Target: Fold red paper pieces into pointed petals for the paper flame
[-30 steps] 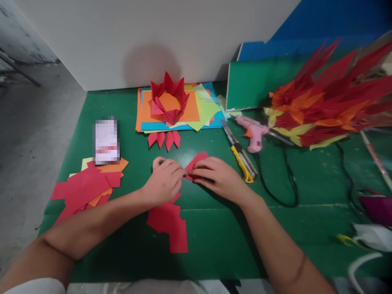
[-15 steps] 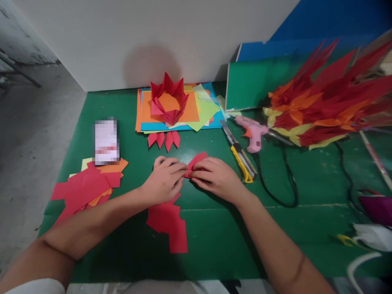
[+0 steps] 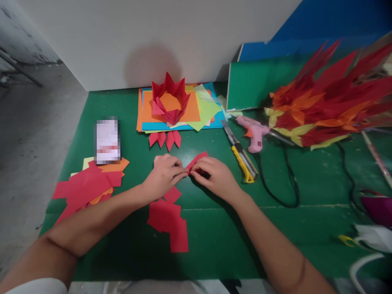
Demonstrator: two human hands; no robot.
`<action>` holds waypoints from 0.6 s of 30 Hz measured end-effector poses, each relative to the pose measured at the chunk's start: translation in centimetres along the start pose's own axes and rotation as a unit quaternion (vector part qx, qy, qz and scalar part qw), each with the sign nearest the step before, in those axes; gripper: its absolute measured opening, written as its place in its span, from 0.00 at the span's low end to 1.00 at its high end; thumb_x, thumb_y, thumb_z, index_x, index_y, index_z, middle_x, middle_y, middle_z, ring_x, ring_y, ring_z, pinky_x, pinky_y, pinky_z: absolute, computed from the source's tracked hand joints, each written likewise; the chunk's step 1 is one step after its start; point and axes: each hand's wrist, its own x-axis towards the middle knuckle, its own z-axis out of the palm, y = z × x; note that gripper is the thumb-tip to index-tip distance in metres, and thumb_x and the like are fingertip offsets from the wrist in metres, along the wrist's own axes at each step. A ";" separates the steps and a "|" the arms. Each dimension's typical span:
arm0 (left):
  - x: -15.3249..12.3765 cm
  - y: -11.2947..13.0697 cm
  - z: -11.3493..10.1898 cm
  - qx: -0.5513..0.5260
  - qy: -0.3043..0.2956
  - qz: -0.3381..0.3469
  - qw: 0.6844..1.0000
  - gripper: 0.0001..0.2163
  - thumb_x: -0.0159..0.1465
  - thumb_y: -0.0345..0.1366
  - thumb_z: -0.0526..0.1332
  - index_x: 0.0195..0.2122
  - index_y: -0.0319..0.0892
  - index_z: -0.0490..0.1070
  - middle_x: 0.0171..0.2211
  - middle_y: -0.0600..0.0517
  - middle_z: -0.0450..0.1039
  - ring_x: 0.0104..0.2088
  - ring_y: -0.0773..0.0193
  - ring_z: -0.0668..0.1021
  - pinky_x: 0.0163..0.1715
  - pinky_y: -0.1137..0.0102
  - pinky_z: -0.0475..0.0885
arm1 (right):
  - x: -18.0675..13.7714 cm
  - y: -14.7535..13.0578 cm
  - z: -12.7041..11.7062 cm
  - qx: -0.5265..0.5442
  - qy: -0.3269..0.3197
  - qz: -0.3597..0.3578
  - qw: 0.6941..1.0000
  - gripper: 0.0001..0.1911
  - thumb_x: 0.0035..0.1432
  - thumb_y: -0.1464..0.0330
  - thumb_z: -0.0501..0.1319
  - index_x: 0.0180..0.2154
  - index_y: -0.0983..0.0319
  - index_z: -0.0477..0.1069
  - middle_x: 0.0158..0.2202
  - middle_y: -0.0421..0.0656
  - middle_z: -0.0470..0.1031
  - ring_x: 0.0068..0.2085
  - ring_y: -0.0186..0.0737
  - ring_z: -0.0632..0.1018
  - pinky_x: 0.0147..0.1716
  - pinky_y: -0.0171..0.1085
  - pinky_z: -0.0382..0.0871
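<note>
Between my two hands is a small folded piece of red paper [image 3: 198, 158]. My left hand [image 3: 167, 173] pinches its near left end, and my right hand [image 3: 212, 173] pinches it from the right, with the fingertips almost meeting. Fingers cover part of the paper. Loose red paper pieces [image 3: 168, 216] lie on the green table just below my left hand. Beyond the hands, several small folded red paper petals [image 3: 165, 140] sit in a row by a stack of coloured sheets [image 3: 147, 106]. A ring of pointed red folded paper [image 3: 180, 112] stands on that stack.
A yellow utility knife [image 3: 241, 157] and a pink glue gun [image 3: 255, 134] with a black cord lie at the right. Behind them stands a large red and orange paper arrangement [image 3: 330, 102]. At left are a blurred-out phone [image 3: 107, 141] and a pile of red and orange paper [image 3: 88, 185].
My fingers have drawn into a tighter pinch, and the red paper looks narrower. My left hand has shifted slightly, showing more of a loose red piece beneath it.
</note>
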 end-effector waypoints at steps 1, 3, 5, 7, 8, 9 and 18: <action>0.0 0.0 0.0 -0.001 -0.001 -0.004 1.000 0.09 0.66 0.38 0.58 0.35 0.48 0.78 0.32 0.53 0.73 0.35 0.64 0.69 0.35 0.66 0.54 | 0.0 0.0 0.0 -0.001 -0.001 0.006 1.000 0.07 0.60 0.68 0.57 0.30 0.61 0.69 0.29 0.42 0.72 0.32 0.37 0.71 0.32 0.37 0.63; 0.0 0.1 0.0 -0.002 -0.003 -0.011 1.000 0.08 0.66 0.38 0.58 0.36 0.48 0.78 0.32 0.53 0.73 0.35 0.64 0.69 0.35 0.65 0.54 | 0.0 -0.1 0.0 -0.003 -0.004 0.016 1.000 0.06 0.60 0.68 0.57 0.30 0.61 0.69 0.28 0.41 0.71 0.31 0.37 0.70 0.31 0.36 0.62; 0.0 0.1 0.0 -0.001 -0.003 -0.020 1.000 0.08 0.66 0.39 0.58 0.36 0.49 0.78 0.32 0.54 0.73 0.35 0.64 0.69 0.35 0.65 0.54 | 0.0 -0.1 0.1 -0.001 -0.008 0.024 1.000 0.06 0.59 0.68 0.58 0.29 0.61 0.68 0.27 0.41 0.71 0.30 0.36 0.70 0.31 0.36 0.61; 0.0 0.2 -0.1 0.001 -0.002 -0.027 1.000 0.08 0.65 0.39 0.59 0.36 0.49 0.78 0.32 0.54 0.73 0.35 0.64 0.70 0.35 0.65 0.54 | 0.1 -0.1 0.1 0.002 -0.010 0.029 1.000 0.06 0.59 0.68 0.58 0.29 0.61 0.68 0.27 0.40 0.70 0.30 0.36 0.70 0.31 0.36 0.61; 0.0 0.2 -0.1 0.003 -0.003 -0.030 1.000 0.07 0.65 0.39 0.59 0.36 0.50 0.78 0.32 0.54 0.73 0.35 0.64 0.70 0.35 0.65 0.54 | 0.1 0.0 0.1 0.002 -0.010 0.030 1.000 0.06 0.59 0.68 0.58 0.29 0.61 0.68 0.27 0.40 0.70 0.30 0.36 0.70 0.31 0.36 0.61; 0.0 0.3 -0.2 0.004 -0.004 -0.034 0.999 0.07 0.65 0.39 0.59 0.37 0.50 0.78 0.32 0.54 0.74 0.35 0.64 0.69 0.35 0.64 0.54 | 0.1 0.0 0.1 0.001 -0.011 0.030 0.999 0.06 0.59 0.68 0.58 0.29 0.61 0.68 0.27 0.40 0.70 0.30 0.36 0.70 0.31 0.36 0.61; 0.2 0.4 -0.4 -0.002 -0.026 -0.064 0.998 0.06 0.65 0.38 0.60 0.37 0.49 0.77 0.32 0.54 0.73 0.37 0.63 0.70 0.35 0.65 0.55 | 0.1 -0.2 0.1 -0.003 -0.007 0.037 0.999 0.05 0.59 0.69 0.57 0.30 0.61 0.68 0.27 0.41 0.70 0.30 0.37 0.70 0.30 0.36 0.61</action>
